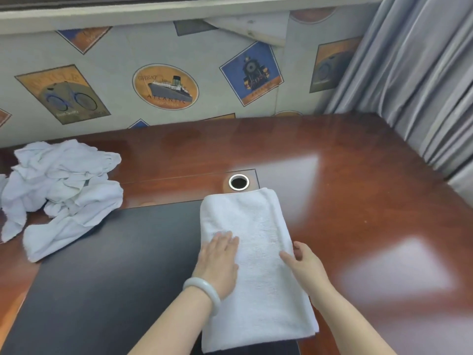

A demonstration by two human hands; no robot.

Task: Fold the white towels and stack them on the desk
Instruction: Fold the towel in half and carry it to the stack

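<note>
Left hand (pixel 220 262) lies flat with straight fingers, pressing the folded towel (pixel 256 278). Right hand (pixel 304 265) pinches that towel's right edge, thumb on top and fingers curled beside it. One pale bracelet (pixel 202 290) on the left wrist.

The towel is a long strip lying half on the black mat (pixel 115 265), half on the glossy brown desk (pixel 358 175), its far end just short of the one metal-ringed cable hole (pixel 238 181).

Well off to the left sits a heap of crumpled towels (pixel 61 190) (can't count them, too tangled). So: one folded, one heap. Gray curtain (pixel 422 73) at right, poster wallpaper (pixel 166 85) behind.
</note>
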